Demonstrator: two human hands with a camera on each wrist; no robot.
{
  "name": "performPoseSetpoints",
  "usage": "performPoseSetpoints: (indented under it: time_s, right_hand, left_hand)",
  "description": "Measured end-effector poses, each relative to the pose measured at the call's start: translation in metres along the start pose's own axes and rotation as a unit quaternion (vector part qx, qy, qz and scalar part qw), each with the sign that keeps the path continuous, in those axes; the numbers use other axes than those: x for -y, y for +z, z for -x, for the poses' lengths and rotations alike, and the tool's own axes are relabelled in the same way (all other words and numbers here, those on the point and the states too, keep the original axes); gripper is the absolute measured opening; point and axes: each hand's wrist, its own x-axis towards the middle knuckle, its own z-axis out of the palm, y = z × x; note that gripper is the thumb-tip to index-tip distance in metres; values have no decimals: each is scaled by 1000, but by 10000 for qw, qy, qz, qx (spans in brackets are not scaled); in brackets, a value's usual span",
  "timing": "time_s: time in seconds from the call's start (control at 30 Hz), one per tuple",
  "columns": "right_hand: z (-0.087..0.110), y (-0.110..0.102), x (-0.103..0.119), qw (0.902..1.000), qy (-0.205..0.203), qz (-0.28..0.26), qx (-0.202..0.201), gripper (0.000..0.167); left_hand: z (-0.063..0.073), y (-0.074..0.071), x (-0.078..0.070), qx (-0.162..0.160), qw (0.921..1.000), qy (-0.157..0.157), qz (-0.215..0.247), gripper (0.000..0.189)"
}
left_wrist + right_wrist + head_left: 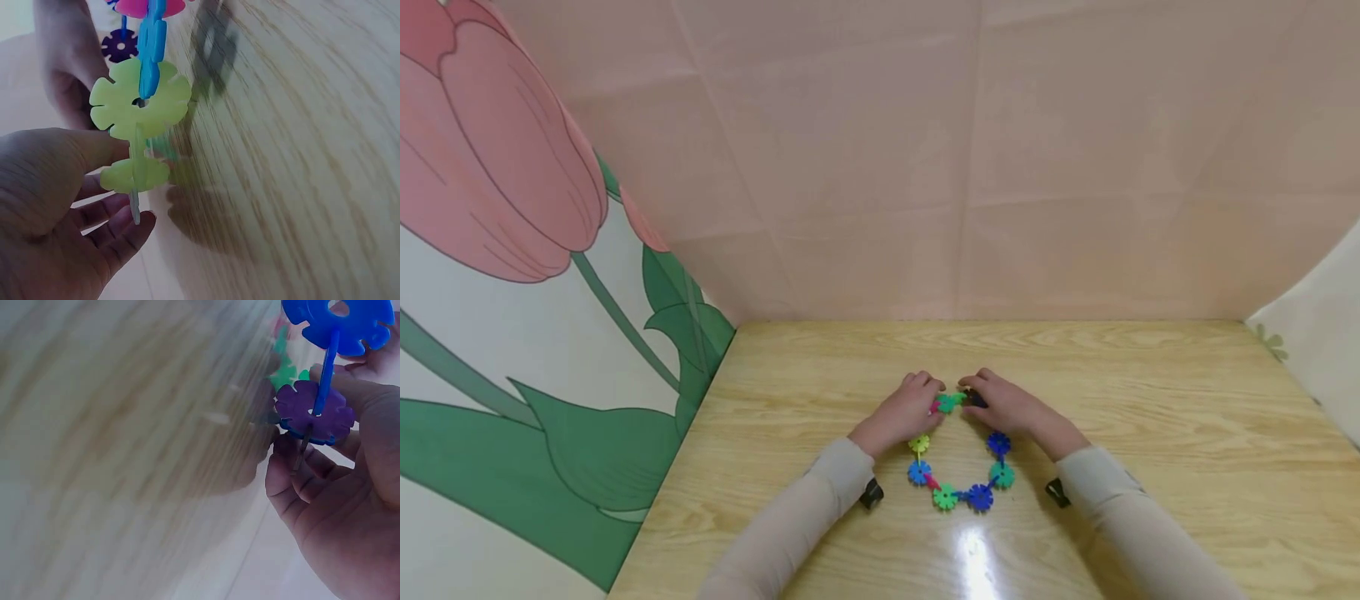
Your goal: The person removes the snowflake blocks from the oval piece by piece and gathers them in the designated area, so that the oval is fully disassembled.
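Slotted plastic flower discs in several colours are joined in a ring, with blue and green discs along its near side. My left hand holds the ring's far left part; in the left wrist view its thumb and fingers pinch linked yellow discs. On the far right, my right hand grips the ring, its fingers round a purple disc and the blue one behind it. Between the hands a green disc shows. The fingers hide some of the far links.
The ring lies on a wood-grain table. A pink cloth backdrop rises behind the far edge, and a tulip-printed panel stands at left. Small black devices sit by both wrists.
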Motion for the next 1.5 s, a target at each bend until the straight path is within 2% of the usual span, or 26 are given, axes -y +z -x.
performPoseSetpoints:
  time_s: [0.33,0.57,0.77,0.9,1.1,1.37,1.5]
  right_hand:
    - [-2,2,-3,9995,-223,-33,-242,26]
    - [2,-2,3,9974,-424,-375,-448,25]
    - [13,-12,14,9923,-499,-1038,-457,25]
    - [22,-18,22,9875,-507,-1409,-501,27]
    - [34,-29,36,9744,-621,-2107,-467,28]
    - [47,-34,48,9611,-971,-2461,-792,14]
    - [54,-34,57,9591,-1190,-2253,-1237,6]
  left_hand:
    - [-2,-3,-4,-12,10000,42,72,39]
    - [7,-14,-5,-73,9963,-158,842,35]
    - [22,-31,-6,-87,9891,-243,1448,34]
    - [31,-43,-6,-109,9854,-133,1692,33]
    - [45,-54,-6,-142,9778,86,2087,30]
    - [63,-66,-11,-404,9671,359,2488,29]
    - [70,-70,-16,-578,9625,623,2576,30]
